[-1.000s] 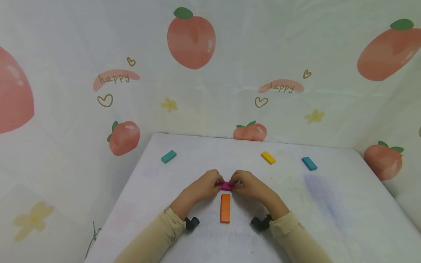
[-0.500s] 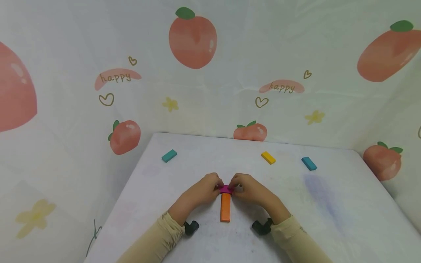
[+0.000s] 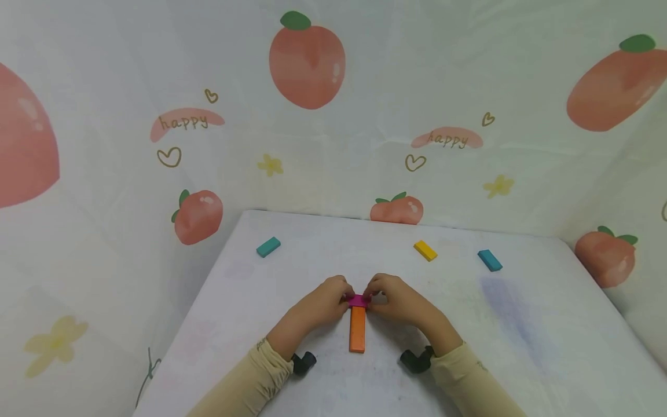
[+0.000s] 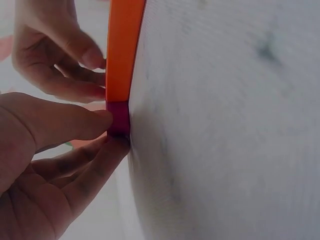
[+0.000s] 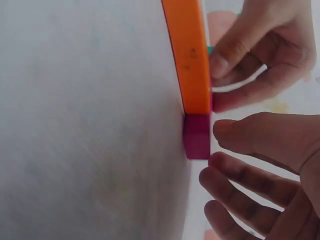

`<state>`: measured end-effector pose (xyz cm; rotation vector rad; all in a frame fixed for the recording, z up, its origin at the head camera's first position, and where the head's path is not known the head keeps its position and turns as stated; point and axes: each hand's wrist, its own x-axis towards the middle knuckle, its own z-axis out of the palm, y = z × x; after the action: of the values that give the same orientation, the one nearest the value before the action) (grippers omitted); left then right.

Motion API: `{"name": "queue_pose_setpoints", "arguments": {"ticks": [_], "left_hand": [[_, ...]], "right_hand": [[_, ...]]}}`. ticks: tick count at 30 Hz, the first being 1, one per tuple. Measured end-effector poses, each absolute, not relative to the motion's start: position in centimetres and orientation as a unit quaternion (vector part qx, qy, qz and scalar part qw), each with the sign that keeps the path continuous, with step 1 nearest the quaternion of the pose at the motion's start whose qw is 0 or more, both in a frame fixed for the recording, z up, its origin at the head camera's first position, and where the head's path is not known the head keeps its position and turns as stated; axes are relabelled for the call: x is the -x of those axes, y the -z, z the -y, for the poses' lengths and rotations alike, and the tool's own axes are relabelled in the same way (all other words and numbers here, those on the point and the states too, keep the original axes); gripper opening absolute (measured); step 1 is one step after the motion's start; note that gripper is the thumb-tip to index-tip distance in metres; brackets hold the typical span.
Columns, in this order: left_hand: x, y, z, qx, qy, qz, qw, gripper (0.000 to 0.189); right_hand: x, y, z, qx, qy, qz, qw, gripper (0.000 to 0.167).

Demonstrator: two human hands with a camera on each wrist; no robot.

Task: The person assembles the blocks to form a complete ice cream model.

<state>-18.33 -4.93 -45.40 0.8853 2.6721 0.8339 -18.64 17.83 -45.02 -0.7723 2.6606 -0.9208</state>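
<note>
A magenta block (image 3: pixel 358 300) lies crosswise at the far end of a longer orange block (image 3: pixel 356 330), forming a T flat on the table. The two blocks meet in both wrist views. My left hand (image 3: pixel 330 298) pinches the magenta block's left end; in the left wrist view its thumb (image 4: pixel 102 122) is on the block and a finger reaches round its end. At the other end, my right hand (image 3: pixel 393 296) has bent thumb and index finger at the block. In the right wrist view that thumb (image 5: pixel 225 134) sits right beside the magenta end, the other fingers spread.
Toward the back of the white table (image 3: pixel 312 382) lie a teal block (image 3: pixel 268 247) on the left, a yellow block (image 3: pixel 425 251) and a blue block (image 3: pixel 490 260) on the right. A peach-printed cloth (image 3: pixel 333 174) hangs behind the table.
Both hands have drawn the magenta block toward the person, closing the gap to the orange block. Over the last half second hardly anything has moved.
</note>
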Motion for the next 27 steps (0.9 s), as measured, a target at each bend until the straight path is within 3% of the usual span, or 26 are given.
{"name": "queue_pose_setpoints", "arguments": {"ticks": [4, 16, 27], "left_hand": [[18.3, 45.5, 4.9, -0.291, -0.275, -0.910, 0.108, 0.018], [18.3, 45.5, 4.9, -0.286, -0.276, -0.911, 0.111, 0.019], [18.1, 45.6, 5.1, -0.290, -0.278, -0.909, 0.108, 0.019]], "right_hand": [[19.5, 44.6, -18.6, 0.206, 0.318, -0.921, 0.090, 0.014], [23.8, 44.7, -25.0, 0.109, 0.318, -0.940, -0.063, 0.025], [25.7, 45.4, -28.6, -0.016, 0.287, -0.957, -0.040, 0.037]]}}
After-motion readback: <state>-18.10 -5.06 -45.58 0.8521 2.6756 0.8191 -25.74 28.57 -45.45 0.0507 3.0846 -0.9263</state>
